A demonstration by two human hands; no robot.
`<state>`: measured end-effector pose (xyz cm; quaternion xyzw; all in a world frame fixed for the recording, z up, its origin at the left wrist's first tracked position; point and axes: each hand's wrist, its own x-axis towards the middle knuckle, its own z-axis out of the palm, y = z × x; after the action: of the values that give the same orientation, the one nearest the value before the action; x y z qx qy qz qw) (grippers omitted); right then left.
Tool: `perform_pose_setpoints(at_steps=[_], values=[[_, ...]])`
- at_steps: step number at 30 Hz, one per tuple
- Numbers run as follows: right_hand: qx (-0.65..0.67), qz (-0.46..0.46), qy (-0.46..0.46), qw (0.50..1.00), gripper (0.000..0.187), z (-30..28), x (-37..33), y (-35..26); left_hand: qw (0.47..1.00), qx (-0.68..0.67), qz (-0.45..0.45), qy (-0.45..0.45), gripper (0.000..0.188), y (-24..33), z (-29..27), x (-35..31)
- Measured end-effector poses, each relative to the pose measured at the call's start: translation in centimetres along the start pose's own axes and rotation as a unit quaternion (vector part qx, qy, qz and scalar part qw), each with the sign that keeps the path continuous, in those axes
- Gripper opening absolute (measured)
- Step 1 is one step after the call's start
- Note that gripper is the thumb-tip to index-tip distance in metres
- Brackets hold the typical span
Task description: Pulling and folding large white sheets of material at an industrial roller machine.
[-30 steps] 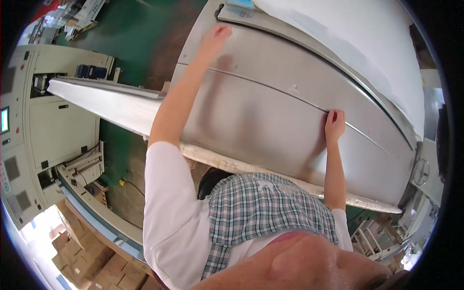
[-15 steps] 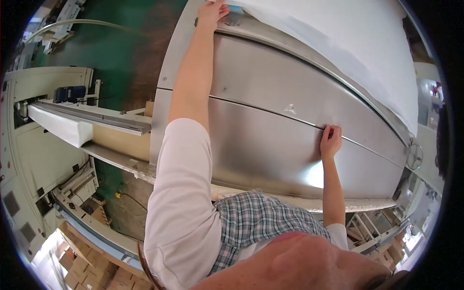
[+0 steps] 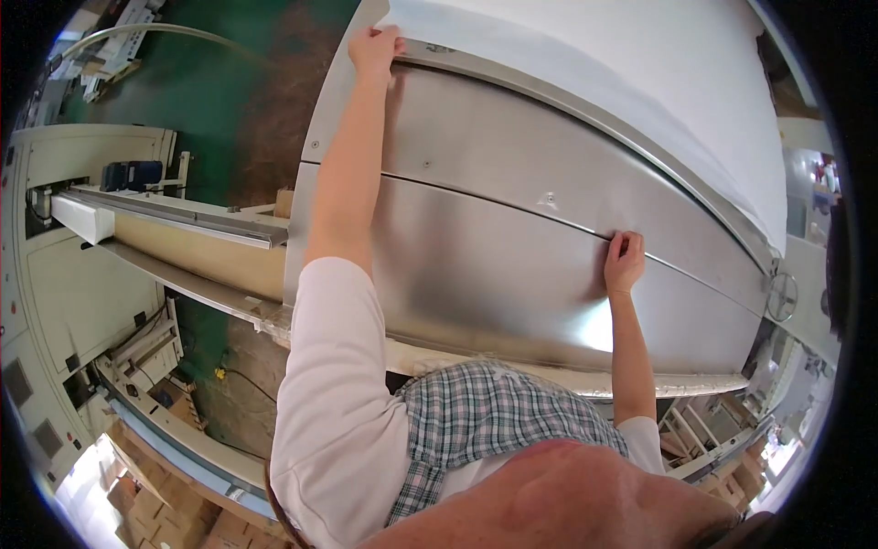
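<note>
A broad metal table spreads in front of the person, and a white sheet lies beyond the metal rail along its far side. The left hand is at the rail's left end, the right hand over the table, fingers curled on both; from this angle I can't tell if either grips anything.

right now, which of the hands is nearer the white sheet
The left hand, beside the white sheet at its left end; the right hand is farther off, where two metal panels meet.
</note>
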<state>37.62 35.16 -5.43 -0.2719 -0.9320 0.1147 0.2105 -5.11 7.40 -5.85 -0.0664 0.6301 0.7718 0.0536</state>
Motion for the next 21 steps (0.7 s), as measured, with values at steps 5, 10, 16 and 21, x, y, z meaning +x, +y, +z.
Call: perform_pose_setpoints(at_steps=[5, 10, 16, 21], values=[[-0.003, 0.006, -0.016, 1.0, 0.011, -0.2, 0.1, -0.4, 0.924, 0.306, 0.206, 0.096, 0.02, 0.1, -0.3, 6.5], [-0.001, 0.002, -0.02, 1.0, 0.011, 0.5, 0.0, -0.5, 0.93, 0.219, 0.291, 0.06, 0.034, -2.3, 0.6, 13.3], [0.007, 0.012, -0.027, 1.0, 0.01, 0.2, 0.3, -0.7, 0.987, -0.028, 0.158, -0.016, 0.03, -3.8, 3.0, 15.3], [0.008, 0.005, -0.027, 1.0, 0.009, -0.1, 0.7, -0.8, 0.972, 0.037, 0.224, 0.059, 0.029, -3.0, 5.1, 15.9]])
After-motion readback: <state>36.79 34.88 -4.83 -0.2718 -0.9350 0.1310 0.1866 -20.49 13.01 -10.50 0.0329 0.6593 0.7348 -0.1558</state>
